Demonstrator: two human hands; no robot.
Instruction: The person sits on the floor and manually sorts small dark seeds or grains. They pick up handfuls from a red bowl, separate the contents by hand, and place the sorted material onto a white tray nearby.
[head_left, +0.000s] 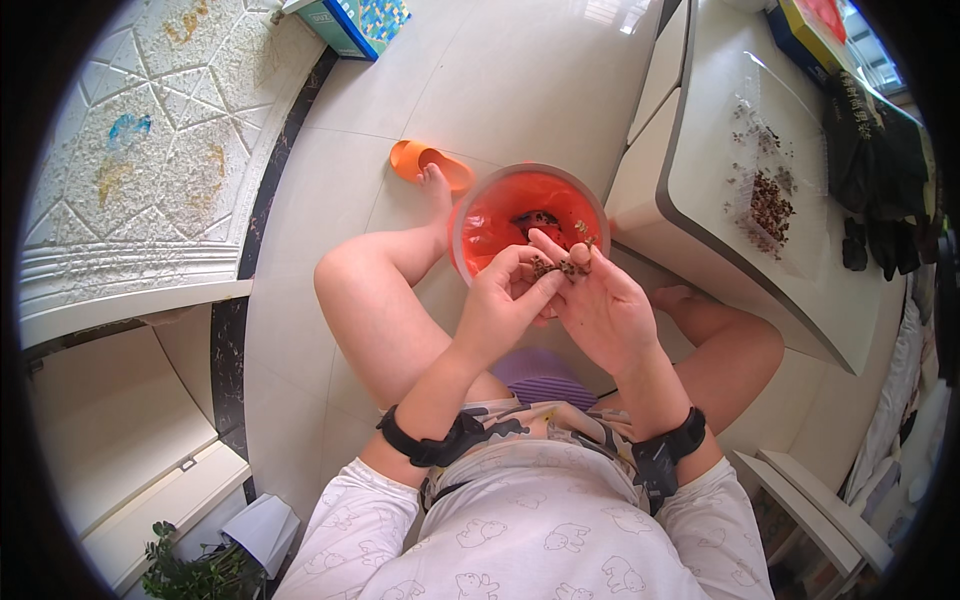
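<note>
My left hand (506, 292) pinches small brown dried plant clusters (544, 268) between thumb and fingers. Held against it, my right hand (611, 311) is turned partly palm up, with more of the same brown bits at its fingers. A thin sprig with pale leaves (582, 226) sticks up past the right fingertips. Both hands are above the near side of a round bin lined with a red plastic bag (487, 214). Dark scraps (541, 218) lie at the bottom of the bin. The exact grip of the right fingers is partly hidden.
On the white table (697, 150) at right are a clear plastic container with brown dried pieces (769, 206) and a black bag (874, 150). An orange slipper (450, 172) lies beyond the bin. A purple stool (544, 379) is beneath me. Leafy plants (199, 574) stand lower left.
</note>
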